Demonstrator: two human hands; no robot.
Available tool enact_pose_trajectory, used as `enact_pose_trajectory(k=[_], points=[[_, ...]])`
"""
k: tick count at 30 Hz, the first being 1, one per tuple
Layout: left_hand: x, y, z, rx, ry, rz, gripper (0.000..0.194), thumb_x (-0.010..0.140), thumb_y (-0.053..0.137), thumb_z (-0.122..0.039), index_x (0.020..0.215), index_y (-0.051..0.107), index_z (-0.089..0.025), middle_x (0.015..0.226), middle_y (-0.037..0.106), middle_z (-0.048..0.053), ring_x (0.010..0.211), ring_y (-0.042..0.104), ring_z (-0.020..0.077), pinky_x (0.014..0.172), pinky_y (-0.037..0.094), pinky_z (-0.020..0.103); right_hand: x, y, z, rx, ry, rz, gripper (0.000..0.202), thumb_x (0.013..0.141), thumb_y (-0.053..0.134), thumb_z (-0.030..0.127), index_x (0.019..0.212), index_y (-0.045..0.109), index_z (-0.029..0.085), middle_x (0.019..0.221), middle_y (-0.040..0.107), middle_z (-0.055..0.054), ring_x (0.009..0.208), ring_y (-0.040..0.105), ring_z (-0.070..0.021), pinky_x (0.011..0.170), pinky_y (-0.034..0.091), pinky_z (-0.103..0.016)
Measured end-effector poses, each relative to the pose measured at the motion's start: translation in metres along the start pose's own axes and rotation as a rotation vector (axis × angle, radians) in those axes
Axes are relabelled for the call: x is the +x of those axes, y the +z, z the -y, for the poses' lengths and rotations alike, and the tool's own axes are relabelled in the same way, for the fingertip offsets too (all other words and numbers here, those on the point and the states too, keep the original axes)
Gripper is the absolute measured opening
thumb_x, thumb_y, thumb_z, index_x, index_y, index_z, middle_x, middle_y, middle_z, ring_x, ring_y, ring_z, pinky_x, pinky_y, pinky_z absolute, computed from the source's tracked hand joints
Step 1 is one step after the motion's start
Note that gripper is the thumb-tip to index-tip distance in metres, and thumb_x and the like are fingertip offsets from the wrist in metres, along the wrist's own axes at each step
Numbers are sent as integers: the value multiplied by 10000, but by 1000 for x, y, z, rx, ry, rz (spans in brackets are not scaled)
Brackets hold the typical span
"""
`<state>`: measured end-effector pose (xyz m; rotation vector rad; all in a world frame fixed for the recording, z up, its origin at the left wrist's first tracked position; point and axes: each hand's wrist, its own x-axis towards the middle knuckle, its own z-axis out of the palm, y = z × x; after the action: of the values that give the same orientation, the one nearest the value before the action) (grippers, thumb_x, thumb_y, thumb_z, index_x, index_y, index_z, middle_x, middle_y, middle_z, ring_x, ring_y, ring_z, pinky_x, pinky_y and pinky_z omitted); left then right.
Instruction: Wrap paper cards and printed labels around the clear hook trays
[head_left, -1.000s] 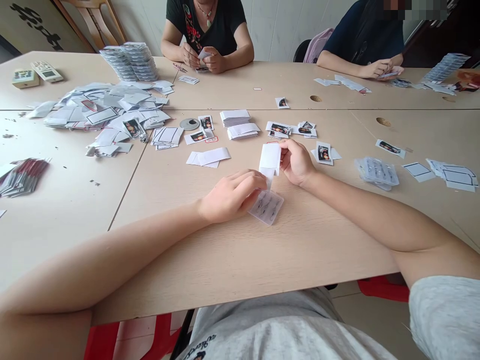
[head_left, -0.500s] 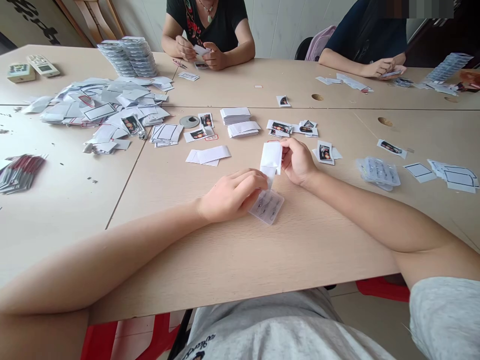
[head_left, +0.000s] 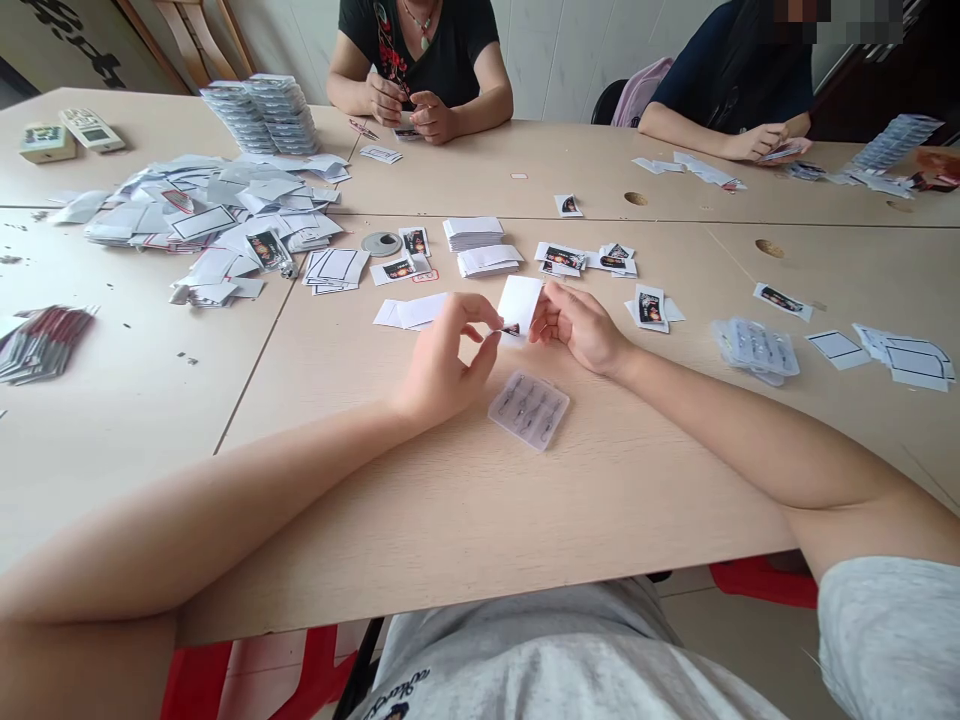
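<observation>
A small white paper card (head_left: pixel 521 297) is held up above the table between my hands, with a bit of dark print showing at its lower edge. My left hand (head_left: pixel 448 358) pinches it at the lower left corner, thumb and forefinger together. My right hand (head_left: pixel 581 328) grips its right edge, the fingertips partly behind it. Just below them a clear flat plastic case (head_left: pixel 529 410) with small dark items inside lies on the table. White paper slips (head_left: pixel 397 312) lie beyond my left hand, partly covered by it.
Stacks of folded white papers (head_left: pixel 487 260), printed cards (head_left: pixel 562 258) and a grey tape roll (head_left: pixel 381 244) lie ahead. To the left is a big paper heap (head_left: pixel 217 205) beside stacked cases (head_left: pixel 262 115); more clear cases (head_left: pixel 756 348) sit right. Two people work across the table.
My left hand has risen from the clear case to the card's corner, uncovering the case. The card has shifted left, and my right hand has moved slightly left with it.
</observation>
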<state>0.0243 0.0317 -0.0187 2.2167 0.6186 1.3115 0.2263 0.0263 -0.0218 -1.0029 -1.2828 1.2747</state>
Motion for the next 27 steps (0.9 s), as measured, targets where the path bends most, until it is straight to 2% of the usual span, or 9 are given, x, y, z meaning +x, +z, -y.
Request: enact_pose_trajectory(k=[3,7,10,15,23,27], points=[[4,1,0,-172,-147,-57,182,800,567,-132,927,459,-208,903,537,23,871,611,141,723,509,283,-3,1,2,-159,-5,69,379,804,585,541,737,598,169,714,638,-33,641,559,-113,589,414,-239],[7,2,-2,-291,-200,-105,196,770,597,-129,888,467,-215,891,484,1,817,568,105,781,511,289,-5,2,1,-275,-8,144,277,770,666,437,773,637,161,727,621,-24,671,529,-118,623,410,-251],[8,2,-1,-345,-254,-110,220,757,616,-127,880,457,-217,895,469,-3,790,549,93,729,519,261,-5,2,1,-274,-4,193,231,778,661,394,782,650,163,750,625,-28,696,532,-130,649,412,-267],[13,0,3,-461,-423,-141,240,738,643,-141,861,449,-210,909,449,-2,749,553,83,593,523,215,-5,3,3,-260,-26,188,207,786,634,361,730,648,162,721,626,-21,692,546,-132,669,422,-271],[17,0,5,-563,-569,-187,217,723,625,-98,849,478,-196,927,461,-8,779,548,74,596,520,179,-3,2,4,-307,-60,163,190,777,606,303,646,587,167,640,568,5,627,496,-115,598,381,-249],[18,0,7,-637,-657,-212,238,695,636,-87,838,478,-193,876,489,-20,743,538,71,609,514,190,-1,-1,1,-260,-30,163,188,775,604,309,652,583,169,649,572,-1,635,501,-119,603,386,-249]])
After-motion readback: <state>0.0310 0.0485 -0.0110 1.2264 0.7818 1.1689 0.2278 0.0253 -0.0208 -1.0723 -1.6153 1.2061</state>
